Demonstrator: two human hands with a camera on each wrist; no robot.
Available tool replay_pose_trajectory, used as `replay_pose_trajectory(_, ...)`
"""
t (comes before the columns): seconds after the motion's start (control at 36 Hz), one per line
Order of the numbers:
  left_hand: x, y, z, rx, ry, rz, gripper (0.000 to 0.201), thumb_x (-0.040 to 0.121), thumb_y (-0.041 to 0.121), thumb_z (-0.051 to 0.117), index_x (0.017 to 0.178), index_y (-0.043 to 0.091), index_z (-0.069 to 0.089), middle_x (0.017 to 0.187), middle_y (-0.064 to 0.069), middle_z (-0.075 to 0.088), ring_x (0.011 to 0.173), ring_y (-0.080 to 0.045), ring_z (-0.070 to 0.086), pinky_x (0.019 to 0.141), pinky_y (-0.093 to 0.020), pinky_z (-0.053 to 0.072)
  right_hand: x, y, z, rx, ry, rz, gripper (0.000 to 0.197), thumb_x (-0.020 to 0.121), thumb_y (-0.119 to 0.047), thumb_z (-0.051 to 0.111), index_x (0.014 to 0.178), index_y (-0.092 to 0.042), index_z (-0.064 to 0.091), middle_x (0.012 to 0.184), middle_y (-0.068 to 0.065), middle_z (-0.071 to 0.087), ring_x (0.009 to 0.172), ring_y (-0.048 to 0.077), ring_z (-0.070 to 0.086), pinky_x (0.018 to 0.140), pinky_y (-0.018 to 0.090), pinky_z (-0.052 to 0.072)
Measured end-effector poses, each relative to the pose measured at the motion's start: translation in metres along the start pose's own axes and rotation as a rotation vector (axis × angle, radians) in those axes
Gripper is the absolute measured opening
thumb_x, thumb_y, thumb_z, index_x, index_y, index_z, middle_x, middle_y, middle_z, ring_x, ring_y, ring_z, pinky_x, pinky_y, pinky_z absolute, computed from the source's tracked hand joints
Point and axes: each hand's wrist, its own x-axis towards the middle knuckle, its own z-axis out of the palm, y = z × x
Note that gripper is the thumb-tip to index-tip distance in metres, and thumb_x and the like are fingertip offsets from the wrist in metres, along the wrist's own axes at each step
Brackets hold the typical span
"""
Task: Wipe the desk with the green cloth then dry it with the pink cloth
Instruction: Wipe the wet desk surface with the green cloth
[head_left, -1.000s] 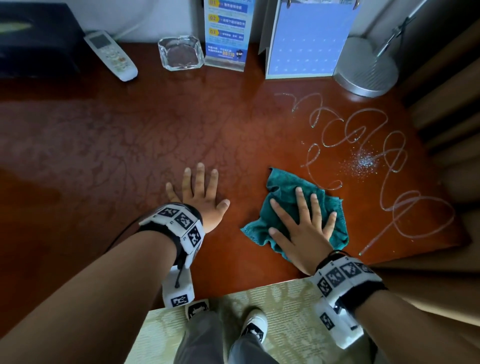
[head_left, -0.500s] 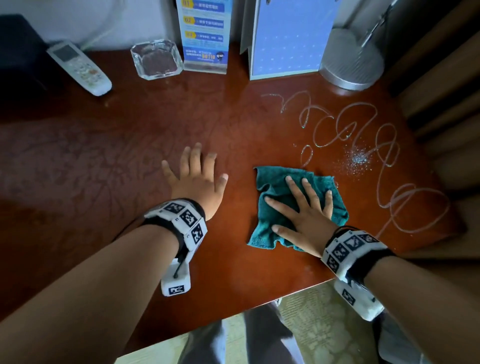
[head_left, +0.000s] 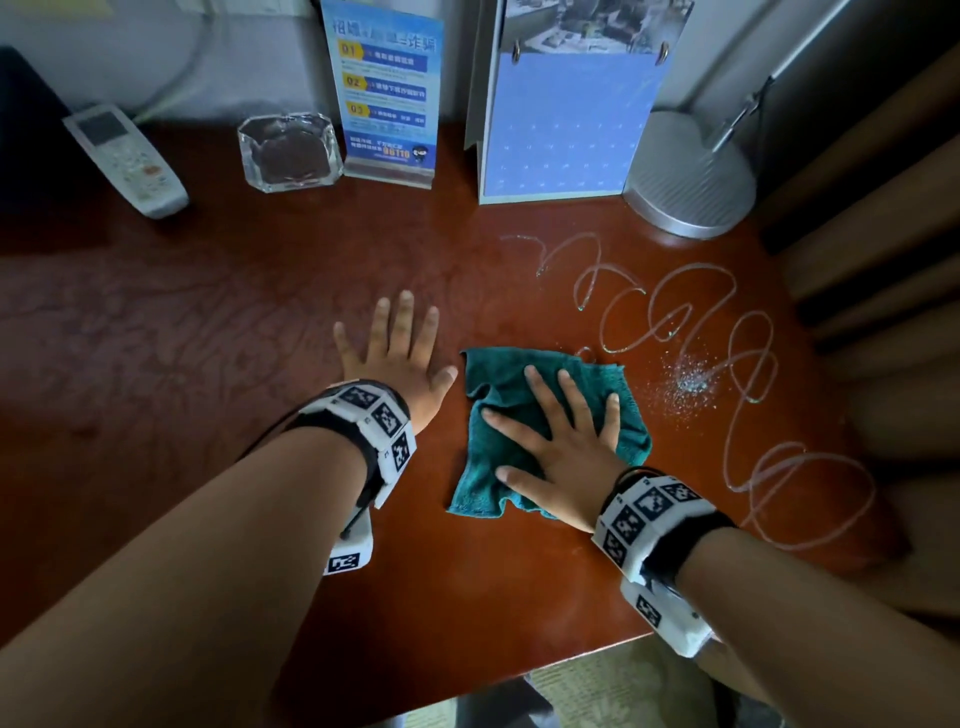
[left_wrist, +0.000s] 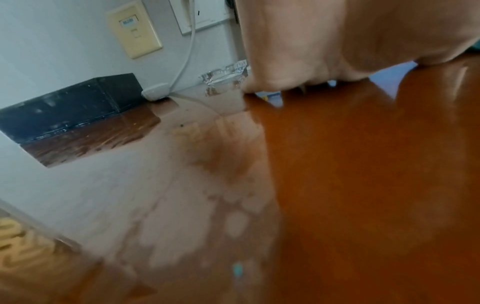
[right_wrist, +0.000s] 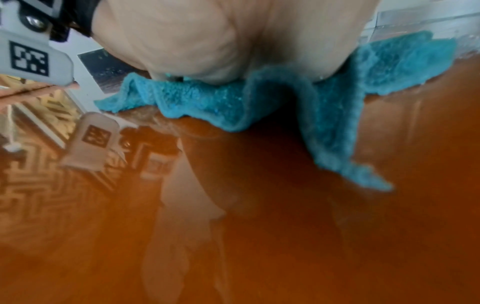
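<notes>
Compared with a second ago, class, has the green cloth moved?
Yes: the green cloth slid away from the person; its far edge now reaches level with the glittery spill.

The glossy red-brown wooden counter (head_left: 218, 322) is mirroring light; the fuzzy green terry cloth (head_left: 524, 395) is looking matt, the clear glass ashtray (head_left: 291, 150) shining.

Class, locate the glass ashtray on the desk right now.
In the head view the glass ashtray stands at the back of the desk, left of centre, between the white remote and the blue sign.
</notes>
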Motion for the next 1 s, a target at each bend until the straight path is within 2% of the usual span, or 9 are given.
replay_pose_trajectory(0.28,0.002,0.001,0.0,-0.009,-0.038,-0.018,0.065,0.095,0.057,0.005,0.142,0.029,-0.03,0.146,0.001,-0.042,0.137,-0.022,-0.034,0.109,-0.063,-0.011,0.028,0.008,-0.012,0.0,0.028,-0.012,0.058,0.071,-0.078,0.001,0.124,-0.073,-0.023,0.149,-0.015,-0.039,0.138,0.021,-0.036,0.104,0.069,-0.017)
replay_pose_trajectory(0.44,0.001,0.001,0.0,-0.026,-0.031,-0.011,0.065,0.095,0.056,0.005,0.142,0.029,-0.029,0.148,0.001,-0.04,0.138,-0.022,-0.032,0.109,-0.063,-0.011,0.05,0.008,-0.024,0.006,0.047,0.032,0.057,0.087,-0.073,0.022,0.134,-0.069,-0.011,0.151,-0.016,-0.034,0.141,0.021,-0.03,0.105,0.069,-0.014)
replay_pose_trajectory(0.75,0.003,0.0,-0.001,-0.026,-0.061,-0.009,0.064,0.097,0.05,0.01,0.142,0.03,-0.031,0.147,0.001,-0.041,0.138,-0.023,-0.033,0.109,-0.062,-0.013,0.09,0.002,-0.05,0.055,0.053,0.129,0.061,0.087,-0.072,0.029,0.137,-0.066,-0.005,0.153,-0.017,-0.029,0.142,0.024,-0.025,0.106,0.07,-0.01)
replay_pose_trajectory(0.89,0.004,-0.001,-0.002,-0.035,-0.081,0.0,0.065,0.093,0.059,0.004,0.14,0.031,-0.033,0.145,0.001,-0.043,0.136,-0.023,-0.035,0.106,-0.061,-0.016,0.105,0.002,-0.061,0.093,0.045,0.15,0.061,0.086,-0.073,0.03,0.137,-0.066,-0.003,0.154,-0.017,-0.027,0.142,0.025,-0.026,0.105,0.072,-0.009)
replay_pose_trajectory(1.0,0.003,-0.001,-0.003,-0.035,-0.084,0.005,0.065,0.095,0.057,0.005,0.141,0.03,-0.031,0.145,0.001,-0.044,0.136,-0.023,-0.036,0.107,-0.061,-0.016,0.122,0.0,-0.073,0.155,0.048,0.198,0.061,0.086,-0.073,0.031,0.138,-0.066,0.0,0.154,-0.017,-0.026,0.142,0.025,-0.026,0.105,0.072,-0.01)
